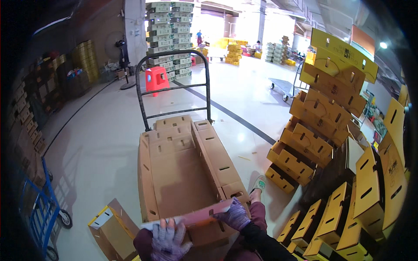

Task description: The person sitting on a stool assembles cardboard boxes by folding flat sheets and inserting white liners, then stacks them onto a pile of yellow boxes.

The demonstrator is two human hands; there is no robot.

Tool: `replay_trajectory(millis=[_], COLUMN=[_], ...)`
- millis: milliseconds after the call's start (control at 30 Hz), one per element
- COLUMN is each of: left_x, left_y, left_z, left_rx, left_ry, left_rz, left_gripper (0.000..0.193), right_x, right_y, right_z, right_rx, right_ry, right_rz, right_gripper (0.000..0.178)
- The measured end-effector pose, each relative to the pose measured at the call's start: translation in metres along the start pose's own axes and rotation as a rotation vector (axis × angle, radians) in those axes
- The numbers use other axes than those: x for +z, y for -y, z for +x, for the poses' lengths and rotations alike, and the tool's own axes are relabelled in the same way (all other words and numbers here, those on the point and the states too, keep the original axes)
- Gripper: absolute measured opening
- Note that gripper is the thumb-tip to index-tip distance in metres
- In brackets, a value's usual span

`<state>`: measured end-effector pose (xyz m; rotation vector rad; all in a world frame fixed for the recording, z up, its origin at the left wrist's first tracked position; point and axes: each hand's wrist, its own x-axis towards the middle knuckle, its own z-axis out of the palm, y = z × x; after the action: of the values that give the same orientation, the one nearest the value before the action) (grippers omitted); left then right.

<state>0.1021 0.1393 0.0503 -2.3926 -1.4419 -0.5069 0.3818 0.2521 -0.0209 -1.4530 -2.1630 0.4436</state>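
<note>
A long brown cardboard box [146, 174], open at the top, rests on a platform trolley with a black tube handle [174, 53]. Slots are cut in its folded rims, and its inside shows bare brown board. My right hand [235, 214], in a purple glove, grips the near end panel [198, 216] at its right corner, beside a slot. Against the same panel, further left, my left hand [169, 239] lies with its fingers stretched out and apart. Its glove is purple too, with some fingertips bare.
A smaller open carton [114, 235] lies at the lower left, near a blue hand truck [48, 213]. Yellow cartons [313, 130] stand stacked on the right, with more [331, 217] close by my right arm. A red stool [156, 79] stands beyond the trolley.
</note>
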Motion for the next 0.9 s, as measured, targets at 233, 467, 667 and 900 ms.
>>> replay_trajectory(millis=[233, 467, 667, 900], left_x=[0.068, 0.09, 0.098, 0.083], left_y=[0.042, 0.04, 0.045, 0.001], left_z=[0.044, 0.045, 0.048, 0.018], left_rx=[-0.132, 0.088, 0.111, -0.287], left_ry=[0.567, 1.061, 1.098, 0.661], left_rz=[-0.079, -0.355, -0.472, -0.267], left_gripper=[0.096, 0.076, 0.062, 0.054], right_x=[0.005, 0.017, -0.059, -0.013], right_y=[-0.006, 0.013, 0.04, 0.057], right_z=[-0.007, -0.083, -0.06, 0.024], right_rx=[0.356, 0.075, -0.255, -0.081], right_ry=[-0.21, -0.694, -0.348, 0.807], right_rz=[0.395, -0.015, -0.169, -0.446], right_gripper=[0.047, 0.049, 0.064, 0.064])
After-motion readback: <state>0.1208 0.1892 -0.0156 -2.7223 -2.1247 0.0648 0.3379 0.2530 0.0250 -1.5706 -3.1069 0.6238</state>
